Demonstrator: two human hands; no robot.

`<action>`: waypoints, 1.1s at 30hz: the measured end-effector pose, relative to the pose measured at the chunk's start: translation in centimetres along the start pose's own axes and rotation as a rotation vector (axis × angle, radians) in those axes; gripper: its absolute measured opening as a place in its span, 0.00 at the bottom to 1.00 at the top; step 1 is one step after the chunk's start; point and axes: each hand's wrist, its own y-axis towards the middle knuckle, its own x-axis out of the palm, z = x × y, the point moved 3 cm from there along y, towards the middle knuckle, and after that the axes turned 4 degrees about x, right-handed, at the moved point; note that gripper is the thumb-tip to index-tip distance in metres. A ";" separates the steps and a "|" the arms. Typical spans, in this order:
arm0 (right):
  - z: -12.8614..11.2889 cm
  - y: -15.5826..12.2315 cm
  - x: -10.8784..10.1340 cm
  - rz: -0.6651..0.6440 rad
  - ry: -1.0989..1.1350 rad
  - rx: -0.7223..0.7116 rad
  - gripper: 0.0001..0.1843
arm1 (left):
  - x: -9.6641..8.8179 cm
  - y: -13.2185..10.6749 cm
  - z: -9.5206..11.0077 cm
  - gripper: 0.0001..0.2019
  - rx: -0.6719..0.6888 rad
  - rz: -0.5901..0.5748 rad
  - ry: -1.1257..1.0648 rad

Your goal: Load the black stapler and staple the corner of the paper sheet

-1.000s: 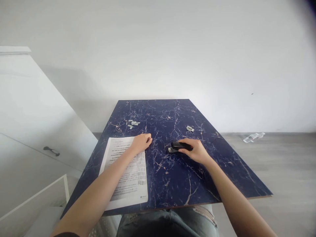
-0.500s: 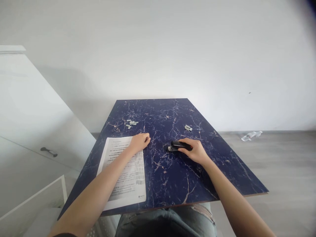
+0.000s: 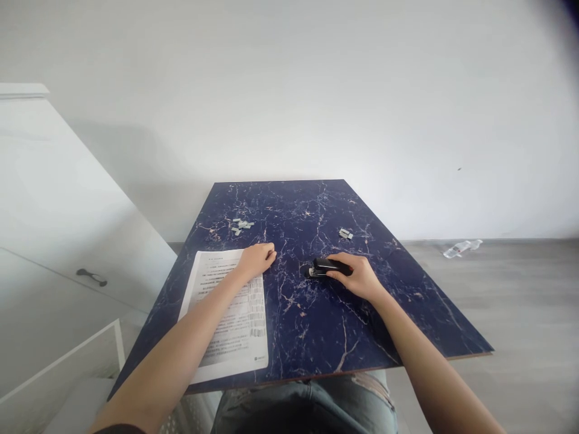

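Observation:
A black stapler (image 3: pixel 322 267) lies on the dark blue marbled table (image 3: pixel 316 325), near its middle. My right hand (image 3: pixel 356 275) is closed around the stapler's rear end. My left hand (image 3: pixel 256 259) rests with curled fingers on the top right corner of a printed paper sheet (image 3: pixel 226 316) at the table's left. Nothing shows inside the left hand's fingers.
Several loose staple strips (image 3: pixel 240 226) lie at the far left of the table, and another small strip (image 3: pixel 345 233) at the far right. A white cabinet with a dark handle (image 3: pixel 91 276) stands to the left. A plastic bottle (image 3: pixel 460 248) lies on the grey floor by the wall.

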 end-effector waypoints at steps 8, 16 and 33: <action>0.5 0.0 -0.9 0.013 -0.048 0.030 0.15 | -0.4 -0.1 0.4 0.13 -0.016 -0.029 0.002; 0.4 0.0 -1.0 -0.047 -0.061 0.028 0.15 | -0.3 0.0 0.3 0.12 -0.024 -0.035 0.014; 6.5 5.0 -5.3 0.054 -0.249 0.175 0.27 | -0.6 -0.1 0.7 0.12 -0.034 -0.029 0.016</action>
